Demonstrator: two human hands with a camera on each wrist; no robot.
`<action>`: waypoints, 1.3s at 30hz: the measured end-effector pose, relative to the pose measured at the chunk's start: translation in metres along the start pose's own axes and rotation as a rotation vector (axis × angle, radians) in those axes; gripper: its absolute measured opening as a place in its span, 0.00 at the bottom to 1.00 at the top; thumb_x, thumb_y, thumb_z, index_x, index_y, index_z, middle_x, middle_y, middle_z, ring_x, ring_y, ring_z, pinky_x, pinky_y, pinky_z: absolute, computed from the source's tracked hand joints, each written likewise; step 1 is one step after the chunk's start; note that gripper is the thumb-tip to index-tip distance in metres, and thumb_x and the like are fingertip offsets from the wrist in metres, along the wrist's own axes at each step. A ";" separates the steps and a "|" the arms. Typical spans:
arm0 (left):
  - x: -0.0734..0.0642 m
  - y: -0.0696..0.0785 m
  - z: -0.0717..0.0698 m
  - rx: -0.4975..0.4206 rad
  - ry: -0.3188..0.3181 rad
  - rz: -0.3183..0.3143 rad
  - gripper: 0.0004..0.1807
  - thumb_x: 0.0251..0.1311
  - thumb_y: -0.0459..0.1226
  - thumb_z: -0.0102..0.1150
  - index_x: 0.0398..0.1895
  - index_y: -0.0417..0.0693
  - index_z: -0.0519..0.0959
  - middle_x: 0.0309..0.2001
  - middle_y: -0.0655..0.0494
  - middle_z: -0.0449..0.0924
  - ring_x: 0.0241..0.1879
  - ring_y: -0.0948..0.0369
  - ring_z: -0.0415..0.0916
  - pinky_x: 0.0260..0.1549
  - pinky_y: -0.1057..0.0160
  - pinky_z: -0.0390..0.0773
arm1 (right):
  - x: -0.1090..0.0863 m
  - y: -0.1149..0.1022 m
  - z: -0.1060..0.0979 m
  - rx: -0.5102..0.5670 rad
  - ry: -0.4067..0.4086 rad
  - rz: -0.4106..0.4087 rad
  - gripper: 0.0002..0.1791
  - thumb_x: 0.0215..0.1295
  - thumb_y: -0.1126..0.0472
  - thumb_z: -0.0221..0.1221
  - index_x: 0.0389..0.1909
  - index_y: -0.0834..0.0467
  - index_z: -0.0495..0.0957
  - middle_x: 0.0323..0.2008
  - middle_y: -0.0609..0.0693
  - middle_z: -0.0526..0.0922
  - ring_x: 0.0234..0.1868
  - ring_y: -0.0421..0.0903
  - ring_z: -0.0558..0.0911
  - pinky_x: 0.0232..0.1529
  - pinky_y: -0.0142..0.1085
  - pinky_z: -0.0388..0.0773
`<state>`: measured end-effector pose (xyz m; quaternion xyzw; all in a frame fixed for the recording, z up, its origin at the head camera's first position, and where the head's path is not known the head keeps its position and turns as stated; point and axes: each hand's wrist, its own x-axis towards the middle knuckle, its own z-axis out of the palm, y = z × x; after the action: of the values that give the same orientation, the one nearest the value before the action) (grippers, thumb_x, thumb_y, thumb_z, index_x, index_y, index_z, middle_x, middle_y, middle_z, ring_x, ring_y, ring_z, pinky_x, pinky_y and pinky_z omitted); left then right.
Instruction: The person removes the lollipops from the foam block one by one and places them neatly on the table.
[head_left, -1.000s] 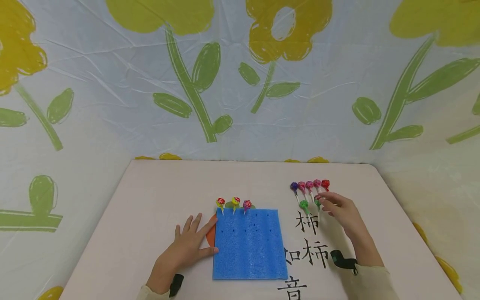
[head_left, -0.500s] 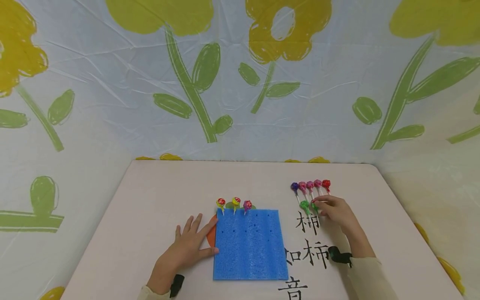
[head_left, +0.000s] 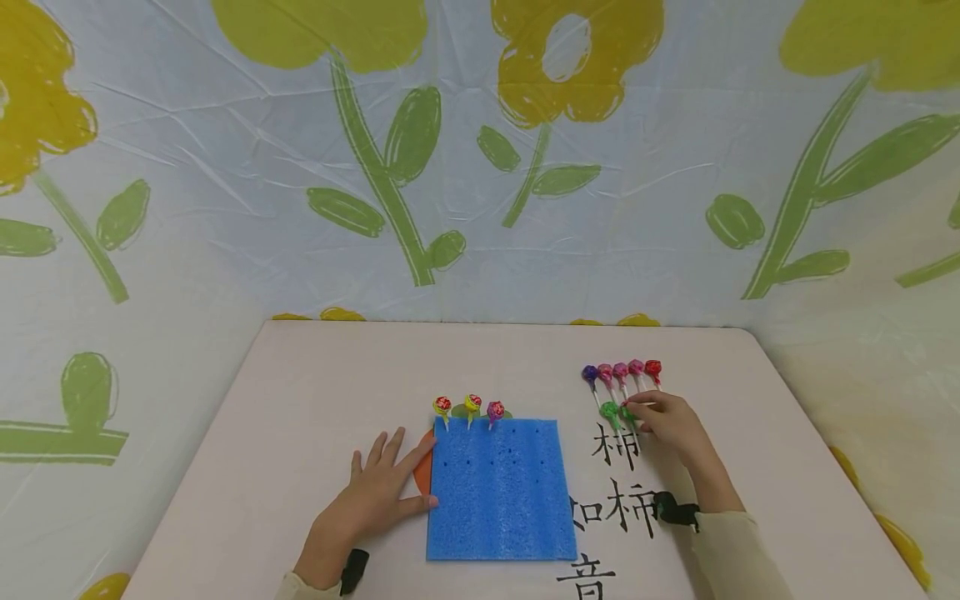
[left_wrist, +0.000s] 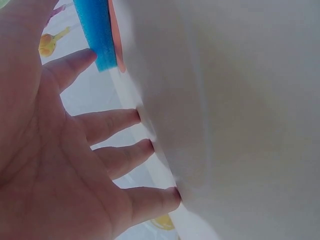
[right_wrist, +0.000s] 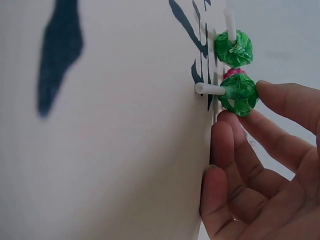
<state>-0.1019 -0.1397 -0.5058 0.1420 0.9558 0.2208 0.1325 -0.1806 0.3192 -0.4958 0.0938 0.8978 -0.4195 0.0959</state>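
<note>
My left hand (head_left: 375,492) lies spread, index finger and thumb touching the left edge of a blue foam board (head_left: 495,508). The other fingertips rest on the table in the left wrist view. Two yellow-and-red lollipops (head_left: 472,403) and a purple-and-red one (head_left: 495,410) stand along the board's far edge. At the right, my right hand (head_left: 671,425) pinches the wrapped head of a green lollipop (right_wrist: 239,95) between thumb and fingers. Its white stick points away from the palm, close over the table. Beside it lies another green lollipop (right_wrist: 234,48).
Behind the right hand, a row of lollipops, from dark blue (head_left: 590,373) through pink to red (head_left: 653,368), lies on the table. Black characters (head_left: 630,507) mark the white tabletop right of the board. An orange shape (head_left: 423,468) shows under the board's left edge. Flowered cloth (head_left: 480,267) hangs behind.
My right hand has moved slightly left and closed its fingertips on the green lollipop, which has tipped a little left. The left hand and the board have stayed put.
</note>
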 end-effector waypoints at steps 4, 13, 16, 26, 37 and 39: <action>0.000 0.000 0.000 -0.002 -0.004 -0.001 0.48 0.54 0.63 0.66 0.78 0.65 0.59 0.77 0.39 0.49 0.75 0.34 0.41 0.62 0.23 0.39 | 0.000 0.001 0.001 -0.009 0.011 0.003 0.22 0.75 0.52 0.56 0.57 0.65 0.77 0.48 0.65 0.80 0.39 0.52 0.79 0.34 0.37 0.73; 0.001 0.001 -0.001 0.009 -0.012 -0.001 0.48 0.55 0.63 0.66 0.78 0.64 0.59 0.77 0.38 0.49 0.75 0.34 0.40 0.62 0.23 0.39 | -0.004 0.000 0.001 -0.020 0.015 0.004 0.25 0.76 0.49 0.54 0.63 0.62 0.74 0.54 0.67 0.79 0.39 0.50 0.80 0.35 0.38 0.72; 0.001 0.001 -0.002 0.011 -0.010 0.002 0.48 0.55 0.63 0.66 0.78 0.64 0.59 0.77 0.38 0.49 0.75 0.34 0.41 0.62 0.23 0.39 | -0.008 -0.001 0.000 -0.015 0.029 -0.006 0.26 0.76 0.49 0.55 0.64 0.63 0.73 0.54 0.67 0.79 0.37 0.49 0.80 0.34 0.38 0.73; 0.002 0.000 0.000 0.018 -0.016 -0.001 0.48 0.55 0.63 0.65 0.78 0.64 0.59 0.77 0.38 0.49 0.75 0.34 0.41 0.62 0.23 0.39 | -0.028 -0.014 -0.003 -0.031 0.107 -0.119 0.26 0.76 0.49 0.55 0.64 0.62 0.73 0.52 0.68 0.80 0.39 0.54 0.84 0.34 0.40 0.76; 0.001 0.002 -0.001 0.012 -0.020 -0.013 0.49 0.54 0.63 0.66 0.78 0.64 0.59 0.77 0.38 0.49 0.75 0.34 0.41 0.62 0.23 0.39 | -0.038 -0.032 0.002 0.137 0.102 -0.216 0.23 0.76 0.53 0.56 0.63 0.63 0.74 0.49 0.66 0.80 0.42 0.62 0.82 0.40 0.42 0.81; 0.001 0.002 -0.001 0.014 -0.020 -0.013 0.49 0.54 0.63 0.66 0.78 0.64 0.59 0.77 0.38 0.49 0.75 0.34 0.41 0.62 0.23 0.39 | -0.037 -0.034 0.005 0.173 0.096 -0.231 0.23 0.75 0.53 0.57 0.63 0.63 0.75 0.48 0.65 0.80 0.42 0.62 0.82 0.41 0.41 0.81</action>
<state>-0.1028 -0.1378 -0.5043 0.1390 0.9568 0.2116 0.1427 -0.1529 0.2902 -0.4649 0.0177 0.8668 -0.4983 -0.0046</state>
